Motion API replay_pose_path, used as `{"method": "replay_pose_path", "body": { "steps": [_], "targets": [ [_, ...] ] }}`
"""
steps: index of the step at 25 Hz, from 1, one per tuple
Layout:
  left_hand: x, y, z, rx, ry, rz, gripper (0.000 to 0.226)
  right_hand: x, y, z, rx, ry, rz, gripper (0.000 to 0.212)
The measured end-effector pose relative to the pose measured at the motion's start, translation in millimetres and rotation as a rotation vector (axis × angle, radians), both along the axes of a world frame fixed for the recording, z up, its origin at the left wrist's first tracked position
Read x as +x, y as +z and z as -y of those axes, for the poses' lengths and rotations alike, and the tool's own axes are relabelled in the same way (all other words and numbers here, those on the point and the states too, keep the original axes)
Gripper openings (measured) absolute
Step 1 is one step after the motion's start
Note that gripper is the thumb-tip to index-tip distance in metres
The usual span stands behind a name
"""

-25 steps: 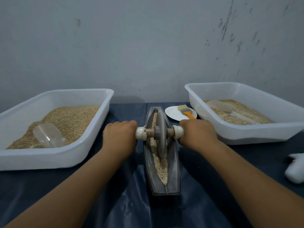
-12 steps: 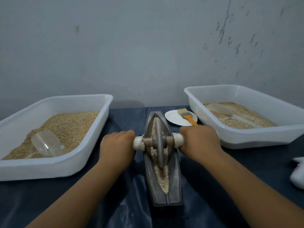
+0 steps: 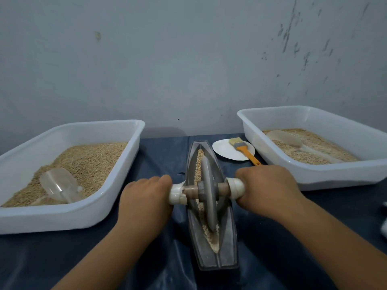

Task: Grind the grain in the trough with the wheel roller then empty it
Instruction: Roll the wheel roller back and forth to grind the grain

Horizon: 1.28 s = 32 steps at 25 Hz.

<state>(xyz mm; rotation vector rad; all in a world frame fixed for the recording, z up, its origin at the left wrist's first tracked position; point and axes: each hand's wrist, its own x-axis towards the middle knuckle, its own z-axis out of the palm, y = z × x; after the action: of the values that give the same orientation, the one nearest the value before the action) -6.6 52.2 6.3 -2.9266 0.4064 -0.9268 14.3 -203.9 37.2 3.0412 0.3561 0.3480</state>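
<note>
A grey boat-shaped trough (image 3: 228, 248) lies lengthwise on the dark table in front of me, with a strip of pale grain (image 3: 199, 160) along its groove. The grey wheel roller (image 3: 208, 191) stands on edge in the groove near the trough's middle. My left hand (image 3: 146, 197) grips the white-wrapped left end of its wooden axle. My right hand (image 3: 266, 187) grips the right end. Crushed grain shows at the near end of the groove, behind the wheel.
A white tub (image 3: 69, 214) of grain with a clear scoop (image 3: 60, 185) sits at the left. Another white tub (image 3: 343, 176) holding grain and a scoop (image 3: 284, 139) sits at the right. Between tub and trough lies a white plate (image 3: 224, 151) with an orange-handled brush (image 3: 245, 151). A white object (image 3: 384, 222) shows at the right edge.
The wheel has rolled toward me along the groove, with both hands pulling the axle nearer. More grain is uncovered at the trough's far end.
</note>
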Motion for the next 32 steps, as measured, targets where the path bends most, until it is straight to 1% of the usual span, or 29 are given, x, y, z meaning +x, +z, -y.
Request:
{"method": "replay_pose_path", "body": {
  "steps": [2, 4, 7, 11, 16, 20, 23, 26, 27, 28, 32],
  "targets": [
    [20, 2, 7, 0.024, 0.069, -0.035, 0.025, 18, -5, -7, 0.041, -0.028, 0.031, 0.029],
    [43, 8, 13, 0.063, 0.132, -0.080, 0.019, 36, -10, -9, 0.100, -0.060, 0.016, 0.028],
    [58, 14, 16, 0.056, 0.134, -0.112, 0.021, 53, -18, -7, 0.144, -0.079, 0.018, 0.027],
    [50, 9, 16, 0.050, 0.134, -0.096, 0.023, 50, -28, -4, 0.148, -0.083, 0.048, 0.029],
    [32, 10, 16, 0.036, 0.145, -0.115, 0.020, 34, -19, -6, 0.117, -0.083, 0.050, 0.027],
    [15, 10, 12, 0.004, 0.140, -0.201, 0.011, 12, -7, -9, 0.059, -0.034, 0.053, 0.026],
    [1, 14, 6, -0.014, 0.126, -0.280, 0.010, -7, 5, -3, 0.042, 0.029, -0.049, 0.024],
    [-7, 19, 4, 0.012, 0.109, -0.258, 0.014, -18, 18, 7, 0.086, 0.058, -0.249, 0.021],
    [-7, 19, 4, 0.022, 0.105, -0.242, 0.015, -18, 18, 8, 0.094, 0.054, -0.293, 0.020],
    [-5, 17, 5, 0.027, 0.102, -0.227, 0.014, -14, 16, 7, 0.086, 0.046, -0.296, 0.020],
    [21, 12, 11, 0.022, 0.144, -0.220, 0.011, 17, -2, -5, 0.038, -0.010, -0.052, 0.018]
  ]
}}
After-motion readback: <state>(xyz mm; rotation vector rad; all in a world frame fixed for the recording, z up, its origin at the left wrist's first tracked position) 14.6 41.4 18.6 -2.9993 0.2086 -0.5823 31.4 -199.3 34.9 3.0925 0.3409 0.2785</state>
